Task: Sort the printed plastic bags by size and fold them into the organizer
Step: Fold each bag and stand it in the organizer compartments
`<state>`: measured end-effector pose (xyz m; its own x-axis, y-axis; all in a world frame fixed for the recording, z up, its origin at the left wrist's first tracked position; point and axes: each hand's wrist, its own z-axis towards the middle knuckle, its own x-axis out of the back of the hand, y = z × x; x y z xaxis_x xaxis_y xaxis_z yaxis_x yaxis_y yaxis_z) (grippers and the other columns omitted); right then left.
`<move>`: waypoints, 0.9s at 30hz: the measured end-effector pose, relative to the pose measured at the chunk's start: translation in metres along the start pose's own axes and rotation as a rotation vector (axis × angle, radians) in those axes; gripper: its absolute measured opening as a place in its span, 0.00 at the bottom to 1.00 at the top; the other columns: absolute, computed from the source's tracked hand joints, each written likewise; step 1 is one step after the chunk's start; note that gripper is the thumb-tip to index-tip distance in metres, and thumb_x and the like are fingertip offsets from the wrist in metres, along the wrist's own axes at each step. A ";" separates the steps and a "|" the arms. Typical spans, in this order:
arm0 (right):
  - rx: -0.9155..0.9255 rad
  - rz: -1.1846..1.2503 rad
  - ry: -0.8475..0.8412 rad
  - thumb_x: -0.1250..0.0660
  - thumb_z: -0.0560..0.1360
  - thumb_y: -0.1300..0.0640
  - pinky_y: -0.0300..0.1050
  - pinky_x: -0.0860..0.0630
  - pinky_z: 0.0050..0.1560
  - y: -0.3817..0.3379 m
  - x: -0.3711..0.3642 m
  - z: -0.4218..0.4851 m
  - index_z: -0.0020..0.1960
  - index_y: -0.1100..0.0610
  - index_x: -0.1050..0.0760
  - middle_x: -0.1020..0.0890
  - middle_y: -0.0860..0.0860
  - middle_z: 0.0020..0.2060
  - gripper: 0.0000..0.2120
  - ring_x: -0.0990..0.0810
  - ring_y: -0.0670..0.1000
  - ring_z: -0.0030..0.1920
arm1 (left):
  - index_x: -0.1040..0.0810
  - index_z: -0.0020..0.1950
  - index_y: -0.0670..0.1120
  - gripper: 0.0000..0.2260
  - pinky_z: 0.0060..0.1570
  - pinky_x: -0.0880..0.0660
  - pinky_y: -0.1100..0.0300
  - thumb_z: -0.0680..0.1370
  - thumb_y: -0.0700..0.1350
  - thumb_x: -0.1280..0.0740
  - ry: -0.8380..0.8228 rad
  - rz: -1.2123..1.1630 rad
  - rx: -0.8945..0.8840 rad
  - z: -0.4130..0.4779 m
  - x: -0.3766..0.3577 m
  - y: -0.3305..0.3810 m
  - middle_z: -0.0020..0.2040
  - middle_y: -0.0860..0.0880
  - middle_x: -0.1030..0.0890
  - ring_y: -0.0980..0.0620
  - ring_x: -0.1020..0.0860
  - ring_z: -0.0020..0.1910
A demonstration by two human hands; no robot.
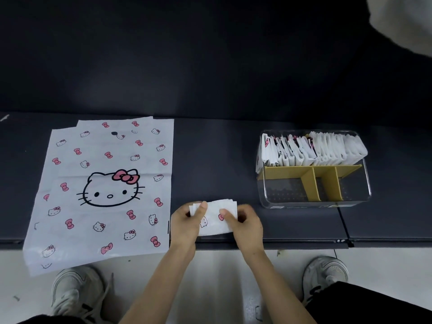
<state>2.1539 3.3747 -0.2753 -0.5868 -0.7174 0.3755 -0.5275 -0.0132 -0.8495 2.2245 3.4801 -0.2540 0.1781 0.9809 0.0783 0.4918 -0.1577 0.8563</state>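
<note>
So the left hand [185, 222] and right hand [245, 222] are pinching the folded plastic bag [215, 222] between them, each grip clamped on an end, a white layered wad showing a pink bow.

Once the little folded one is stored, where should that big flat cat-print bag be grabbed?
Probably pinch the big bag by its near edge, coming from the front: that strip overhangs the dark mat, while the rest lies flat with nothing to get under.
</note>
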 end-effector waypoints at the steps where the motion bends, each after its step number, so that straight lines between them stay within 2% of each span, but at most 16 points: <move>1: -0.025 0.089 -0.013 0.26 0.69 0.49 0.40 0.25 0.45 -0.004 0.007 -0.001 0.48 0.53 0.24 0.19 0.44 0.41 0.12 0.21 0.44 0.42 | 0.19 0.43 0.42 0.04 0.39 0.25 0.61 0.76 0.42 0.30 -0.028 -0.036 -0.010 -0.002 0.003 0.004 0.39 0.47 0.18 0.53 0.21 0.37; 3: -0.074 0.260 -0.147 0.27 0.72 0.52 0.44 0.22 0.52 -0.014 0.024 -0.005 0.58 0.52 0.25 0.18 0.48 0.50 0.16 0.19 0.47 0.51 | 0.19 0.44 0.40 0.04 0.36 0.25 0.66 0.76 0.41 0.31 -0.074 -0.100 -0.054 -0.008 0.007 0.016 0.38 0.49 0.18 0.56 0.21 0.35; 4: -0.083 0.325 -0.232 0.30 0.74 0.55 0.45 0.21 0.51 -0.022 0.032 -0.009 0.60 0.54 0.24 0.17 0.49 0.51 0.15 0.18 0.49 0.52 | 0.20 0.45 0.40 0.04 0.34 0.25 0.67 0.76 0.41 0.32 -0.090 -0.122 -0.074 -0.011 0.007 0.022 0.37 0.49 0.18 0.57 0.21 0.35; 7: 0.012 0.305 -0.323 0.35 0.77 0.60 0.44 0.20 0.42 -0.047 0.054 -0.023 0.55 0.56 0.20 0.15 0.50 0.48 0.08 0.17 0.50 0.49 | 0.23 0.47 0.41 0.07 0.36 0.26 0.65 0.79 0.45 0.35 -0.091 -0.076 -0.154 -0.019 0.001 0.037 0.41 0.47 0.20 0.53 0.22 0.39; 10: 0.091 0.264 -0.228 0.35 0.77 0.62 0.41 0.20 0.37 -0.072 0.072 -0.029 0.46 0.53 0.18 0.14 0.46 0.42 0.08 0.16 0.48 0.44 | 0.29 0.47 0.40 0.13 0.31 0.32 0.71 0.82 0.50 0.43 -0.029 0.134 -0.307 -0.032 -0.021 0.054 0.38 0.48 0.25 0.55 0.27 0.35; 14: 0.135 0.283 -0.089 0.33 0.76 0.62 0.43 0.20 0.34 -0.087 0.107 -0.028 0.42 0.54 0.19 0.14 0.47 0.39 0.07 0.17 0.50 0.36 | 0.33 0.43 0.41 0.15 0.27 0.35 0.66 0.83 0.49 0.49 0.076 0.288 -0.534 -0.046 -0.063 0.075 0.33 0.49 0.28 0.54 0.30 0.31; 17: 0.138 0.349 0.044 0.33 0.75 0.64 0.40 0.24 0.29 -0.086 0.139 -0.021 0.40 0.57 0.19 0.15 0.50 0.37 0.07 0.20 0.49 0.31 | 0.34 0.44 0.44 0.12 0.27 0.34 0.66 0.83 0.49 0.49 -0.016 0.316 -0.631 -0.047 -0.102 0.087 0.33 0.50 0.27 0.54 0.29 0.30; 20: 0.107 0.386 0.268 0.31 0.74 0.66 0.41 0.24 0.28 -0.075 0.183 -0.007 0.39 0.57 0.19 0.15 0.49 0.33 0.08 0.20 0.47 0.30 | 0.30 0.54 0.47 0.08 0.39 0.29 0.60 0.82 0.49 0.46 -0.142 0.527 -0.837 -0.032 -0.138 0.093 0.40 0.50 0.22 0.52 0.24 0.39; 22: 0.090 0.363 0.432 0.30 0.73 0.65 0.46 0.23 0.31 -0.063 0.214 0.005 0.39 0.58 0.19 0.16 0.48 0.31 0.06 0.20 0.50 0.32 | 0.25 0.60 0.44 0.14 0.51 0.30 0.58 0.81 0.49 0.43 -0.217 0.688 -1.028 -0.014 -0.161 0.095 0.51 0.47 0.21 0.48 0.23 0.49; 24: 0.066 0.349 0.559 0.30 0.73 0.62 0.52 0.20 0.37 -0.051 0.236 0.016 0.38 0.57 0.19 0.17 0.49 0.30 0.06 0.19 0.55 0.35 | 0.22 0.61 0.44 0.18 0.54 0.28 0.53 0.80 0.51 0.45 -0.320 0.845 -1.203 0.005 -0.185 0.095 0.56 0.45 0.20 0.44 0.23 0.53; 26: 0.042 0.384 0.635 0.30 0.74 0.61 0.55 0.19 0.42 -0.044 0.247 0.026 0.38 0.56 0.20 0.16 0.50 0.33 0.06 0.17 0.56 0.38 | 0.23 0.64 0.48 0.21 0.60 0.29 0.46 0.79 0.53 0.47 -0.417 0.963 -1.268 0.019 -0.207 0.094 0.62 0.44 0.22 0.42 0.25 0.61; 27: 0.035 0.398 0.659 0.30 0.74 0.60 0.56 0.19 0.43 -0.042 0.250 0.031 0.38 0.55 0.19 0.16 0.50 0.34 0.05 0.17 0.56 0.39 | 0.26 0.68 0.50 0.24 0.66 0.35 0.46 0.79 0.56 0.50 -0.444 1.020 -1.247 0.023 -0.217 0.095 0.67 0.45 0.26 0.42 0.29 0.67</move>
<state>2.0480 3.1741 -0.1574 -0.9787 -0.1099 0.1733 -0.1869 0.1286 -0.9739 2.2520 3.2500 -0.2011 0.2956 0.3997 0.8677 -0.8651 -0.2732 0.4206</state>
